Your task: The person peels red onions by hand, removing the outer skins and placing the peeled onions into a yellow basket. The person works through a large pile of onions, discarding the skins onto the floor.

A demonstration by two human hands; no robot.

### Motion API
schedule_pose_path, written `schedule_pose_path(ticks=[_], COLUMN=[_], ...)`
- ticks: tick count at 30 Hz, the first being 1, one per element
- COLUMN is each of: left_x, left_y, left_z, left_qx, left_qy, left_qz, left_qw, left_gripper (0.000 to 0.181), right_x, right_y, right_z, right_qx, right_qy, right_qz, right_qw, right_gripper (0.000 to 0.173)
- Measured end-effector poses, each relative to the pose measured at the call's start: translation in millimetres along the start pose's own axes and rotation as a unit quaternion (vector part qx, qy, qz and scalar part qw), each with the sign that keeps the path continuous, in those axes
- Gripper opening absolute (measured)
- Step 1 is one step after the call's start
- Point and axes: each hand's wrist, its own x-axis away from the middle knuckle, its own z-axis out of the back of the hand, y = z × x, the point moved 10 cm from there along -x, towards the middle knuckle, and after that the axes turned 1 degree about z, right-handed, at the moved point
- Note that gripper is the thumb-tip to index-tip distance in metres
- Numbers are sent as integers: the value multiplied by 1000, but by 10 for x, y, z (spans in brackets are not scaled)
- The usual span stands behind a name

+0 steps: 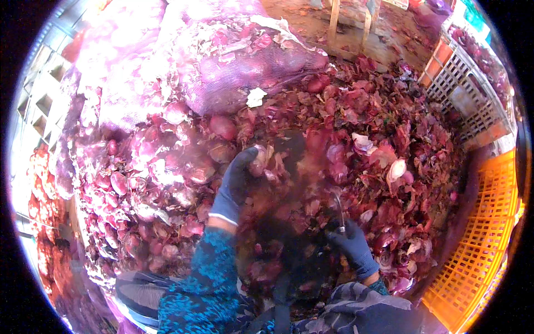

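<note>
My left hand (236,179), in a blue-grey knit glove with a dark palm, holds a red onion (259,162) with loose papery skin over the middle of a heap. In my right hand (356,250), gloved alike, is a small knife with a thin curved metal blade (340,206) pointing away from me. Its handle is hidden in the fist. The blade stands apart from the onion. Unpeeled red onions (119,183) are piled left of my left hand. Dry onion skins (400,137) lie thickly ahead and to the right, with cut pieces (396,170) among them.
Purple mesh sacks (254,69) of onions lie at the far side. A yellow plastic crate (475,234) stands close on my right, with a white and orange slatted crate (467,94) beyond it. Wooden legs (333,25) rise at the back. Glare washes out the upper left.
</note>
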Motion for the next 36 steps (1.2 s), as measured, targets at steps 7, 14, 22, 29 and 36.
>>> schedule_pose_path(ticks=[7,14,22,29,36], left_x=[414,420,499,303,404], left_y=[-561,-817,-970,-1036,-1003], left_z=[-596,-556,-497,70,-79], left_qx=[256,163,66,-253,-276], left_qy=[-28,52,186,184,194], left_qz=[27,-5,45,-151,-223], left_qw=[966,985,979,938,915], left_gripper=[33,34,43,42,37], right_x=[135,193,48,-78,-411], right_y=[-509,-924,-758,-608,-352], right_z=[-76,-418,-507,-683,-490], right_qx=[24,310,435,471,465], right_qy=[36,42,28,-7,-6], right_qz=[66,228,237,107,5], right_qw=[997,922,868,876,885], right_gripper=[32,53,75,66,48])
